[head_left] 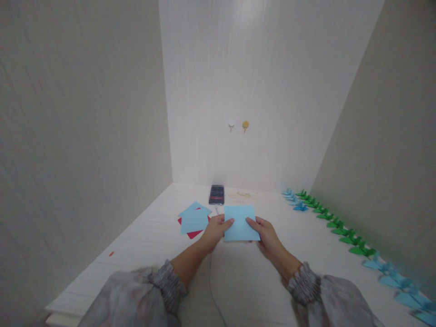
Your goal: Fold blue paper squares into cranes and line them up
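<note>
A square sheet of light blue paper (240, 229) is held up above the table between both hands. My left hand (218, 227) pinches its left edge, thumb on the front face. At the right edge my right hand (265, 232) grips it the same way, thumb on top and fingers behind. The sheet looks flat; no creases can be made out. Left of my left hand lies a loose pile of blue paper sheets (195, 221) with red paper (194, 235) showing from beneath.
A phone (217, 194) with a white cable (213, 295) lies at the back. Green folded paper cranes (335, 223) and blue ones (391, 279) line the right side. An orange scrap (111, 254) sits at left. Two hooks (245, 124) are on the wall.
</note>
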`<state>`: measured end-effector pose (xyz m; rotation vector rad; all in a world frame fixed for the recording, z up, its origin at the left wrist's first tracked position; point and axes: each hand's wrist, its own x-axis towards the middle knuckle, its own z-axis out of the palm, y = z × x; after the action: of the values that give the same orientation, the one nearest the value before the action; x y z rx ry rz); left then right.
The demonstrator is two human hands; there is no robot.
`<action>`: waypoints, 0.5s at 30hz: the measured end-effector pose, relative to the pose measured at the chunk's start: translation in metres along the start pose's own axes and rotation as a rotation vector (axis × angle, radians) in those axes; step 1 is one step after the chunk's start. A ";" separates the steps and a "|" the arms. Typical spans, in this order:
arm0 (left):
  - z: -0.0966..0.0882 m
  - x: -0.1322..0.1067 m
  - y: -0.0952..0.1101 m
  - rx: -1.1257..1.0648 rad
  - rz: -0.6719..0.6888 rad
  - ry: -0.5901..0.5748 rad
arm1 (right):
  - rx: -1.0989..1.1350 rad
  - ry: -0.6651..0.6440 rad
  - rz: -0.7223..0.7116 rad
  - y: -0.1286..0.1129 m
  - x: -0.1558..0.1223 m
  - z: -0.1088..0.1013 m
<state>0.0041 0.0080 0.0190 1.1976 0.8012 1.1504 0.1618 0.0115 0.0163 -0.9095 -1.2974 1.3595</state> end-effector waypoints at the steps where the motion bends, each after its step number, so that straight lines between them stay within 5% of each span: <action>1: -0.001 -0.002 0.000 -0.025 -0.016 -0.022 | 0.046 -0.064 0.042 -0.002 -0.002 0.001; 5: -0.005 -0.006 0.000 -0.102 -0.044 -0.094 | 0.102 -0.189 0.108 -0.005 -0.006 0.000; 10: -0.008 -0.005 0.001 -0.109 -0.073 -0.127 | 0.084 -0.149 0.086 -0.001 -0.004 -0.002; 15: -0.014 -0.003 0.003 -0.109 -0.076 -0.041 | 0.089 -0.141 0.038 -0.001 -0.001 -0.004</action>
<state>-0.0104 0.0091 0.0189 1.0881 0.7373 1.0901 0.1662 0.0119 0.0162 -0.7920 -1.3198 1.5219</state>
